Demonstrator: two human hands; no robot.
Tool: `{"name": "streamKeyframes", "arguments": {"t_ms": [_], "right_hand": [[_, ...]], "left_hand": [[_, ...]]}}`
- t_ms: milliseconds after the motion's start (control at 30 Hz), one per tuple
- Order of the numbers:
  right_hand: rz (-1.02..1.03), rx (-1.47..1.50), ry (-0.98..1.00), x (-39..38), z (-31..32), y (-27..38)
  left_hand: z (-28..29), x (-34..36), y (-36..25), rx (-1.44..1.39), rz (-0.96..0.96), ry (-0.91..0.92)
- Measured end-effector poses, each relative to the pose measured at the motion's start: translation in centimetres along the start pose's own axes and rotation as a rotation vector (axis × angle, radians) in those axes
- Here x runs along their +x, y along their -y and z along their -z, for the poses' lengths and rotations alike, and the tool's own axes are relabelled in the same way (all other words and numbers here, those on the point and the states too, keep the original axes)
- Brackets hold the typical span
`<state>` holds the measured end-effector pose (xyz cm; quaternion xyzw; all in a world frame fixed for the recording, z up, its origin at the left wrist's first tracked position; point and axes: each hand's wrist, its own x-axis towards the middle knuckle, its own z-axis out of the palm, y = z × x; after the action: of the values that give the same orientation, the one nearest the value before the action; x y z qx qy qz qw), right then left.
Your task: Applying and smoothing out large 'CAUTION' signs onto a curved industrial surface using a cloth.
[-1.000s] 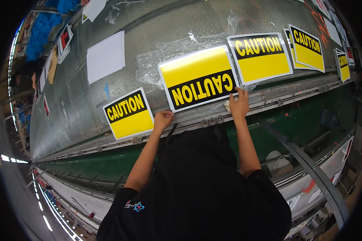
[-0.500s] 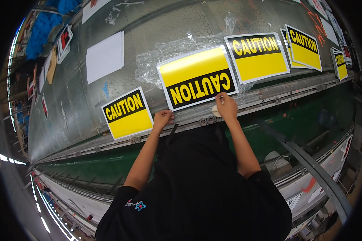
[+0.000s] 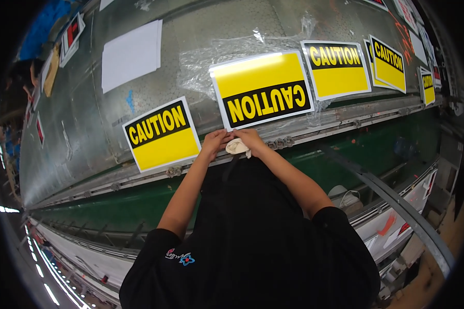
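Note:
A yellow-and-black sign (image 3: 263,74) with a white border lies upside down to me on the metal table. My left hand (image 3: 215,142) has its fingers pinched together at the sign's near left corner. My right hand (image 3: 249,139) meets it there, fingertips at the same corner. A crumpled cream cloth (image 3: 237,147) is tucked in the right hand, under the palm. Whatever sits between the fingertips besides the corner is too small to make out.
A similar sign (image 3: 165,139) lies at the left along the table edge. To the right are another sign (image 3: 340,77) and an overlapping pair (image 3: 389,72). Clear plastic film (image 3: 203,69) spreads behind the middle sign. White sheets (image 3: 129,56) are stacked at the back left.
My right hand has slid left along the sign's near edge, carrying the cloth, to the corner by my left hand. The left hand has shifted slightly to the right, up to the corner.

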<state>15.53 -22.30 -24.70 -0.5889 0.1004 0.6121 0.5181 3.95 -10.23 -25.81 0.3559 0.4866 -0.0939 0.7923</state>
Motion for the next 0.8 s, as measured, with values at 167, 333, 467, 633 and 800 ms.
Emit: {"name": "streamKeyframes", "arguments": {"t_ms": [167, 333, 467, 633, 800], "right_hand": [[0.003, 0.063, -0.047, 0.7, 0.3, -0.6], [0.028, 0.056, -0.200, 1.2, 0.2, -1.2], [0.034, 0.095, -0.282, 1.8, 0.4, -1.5], [0.034, 0.166, -0.381, 1.4, -0.7, -1.2], [0.029, 0.190, -0.353, 1.6, -0.7, -0.8]], "left_hand": [[-0.4, -0.4, -0.8, -0.074, 0.028, 0.090], [0.3, 1.0, 0.0, -0.108, 0.025, 0.167], [0.3, 1.4, 0.2, -0.086, 0.066, 0.171], [0.7, 1.9, 0.5, -0.106, 0.067, 0.176], [0.5, 2.1, 0.5, -0.075, 0.073, 0.165]]}}
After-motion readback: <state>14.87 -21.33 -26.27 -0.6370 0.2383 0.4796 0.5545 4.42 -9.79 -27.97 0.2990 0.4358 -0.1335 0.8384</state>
